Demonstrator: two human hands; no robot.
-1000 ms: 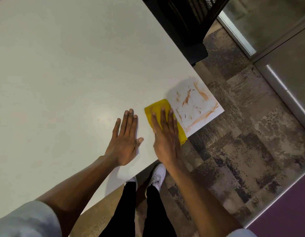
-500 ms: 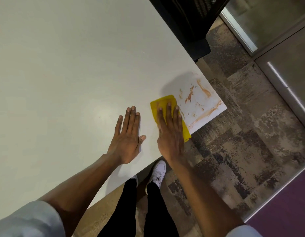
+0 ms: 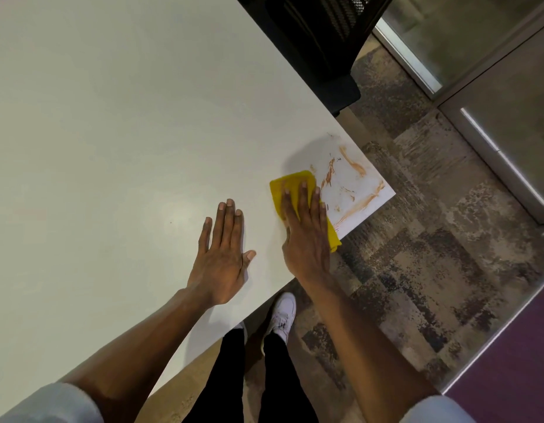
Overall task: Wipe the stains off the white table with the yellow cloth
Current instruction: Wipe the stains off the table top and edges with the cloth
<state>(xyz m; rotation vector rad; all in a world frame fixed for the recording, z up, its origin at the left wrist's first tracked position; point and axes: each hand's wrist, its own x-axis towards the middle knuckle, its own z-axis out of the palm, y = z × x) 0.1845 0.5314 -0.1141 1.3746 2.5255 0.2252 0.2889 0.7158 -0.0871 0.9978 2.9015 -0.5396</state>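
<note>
Plainly, the right hand makes no pinching grip at all: it lies flat, fingers straight and close together, palm down on the yellow cloth, pressing it against the white surface. The left hand rests flat and empty just beside it, fingers slightly fanned, thumb out, apparently bracing the body.

The cloth sits near the surface's right corner, close to the near edge, with one end hanging slightly past that edge. It looks folded into a thick pad. Its far edge touches the start of the orange-brown stains, which streak across the corner between the cloth and the two table edges.

As a judgement, the cloth is light, soft and limp; it will bunch or slide out from under the palm unless the pressure is spread across it. A flat palm over its middle suits it better than a fingertip pinch at one end, since the whole pad then drags against the smears. The smooth surface offers little friction, so the cloth should glide easily, though thick streaks may smear before they lift. The stains lie hard against the corner, so a stroke could carry the cloth off the edge toward the patterned carpet below.
</note>
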